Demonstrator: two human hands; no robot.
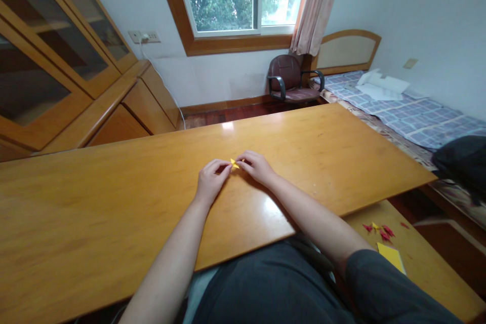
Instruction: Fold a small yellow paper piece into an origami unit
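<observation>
A small folded piece of yellow paper [235,164] rests on the wooden table [114,197], pinched between both hands. My left hand [211,177] grips its left side with curled fingers. On the other side, my right hand [257,166] holds the paper with fingertips pressed together. Both hands lie on the tabletop near its middle.
A lower wooden surface [417,253] at my right carries several small red and yellow folded paper pieces [381,232] and a yellow sheet [391,255]. A dark office chair [290,81], a bed [410,116], wooden cabinets [76,76] and a black bag [461,159] surround the table.
</observation>
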